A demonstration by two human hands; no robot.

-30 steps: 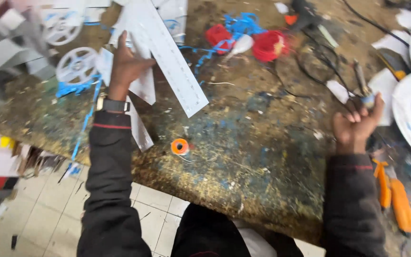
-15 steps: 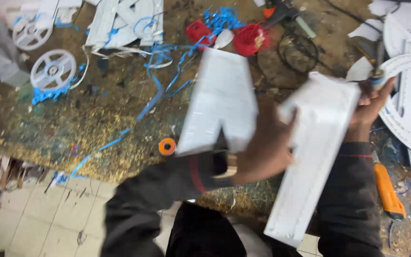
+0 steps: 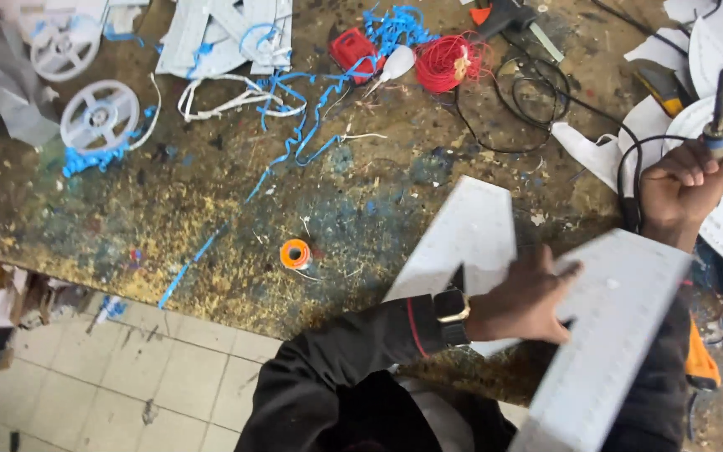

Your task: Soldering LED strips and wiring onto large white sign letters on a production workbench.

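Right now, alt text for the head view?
The left hand holds a large white letter-shaped panel over a stained workbench; the right hand grips a corded soldering iron. A small orange spool sits nearby.

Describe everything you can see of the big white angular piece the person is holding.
The white angular piece is a large flat panel, seemingly plastic or foam board, with two broad legs meeting like a V and fine dots over its surface. It is held tilted above the workbench edge. The left hand grips it at the middle; its lower end runs out of frame, slightly blurred.
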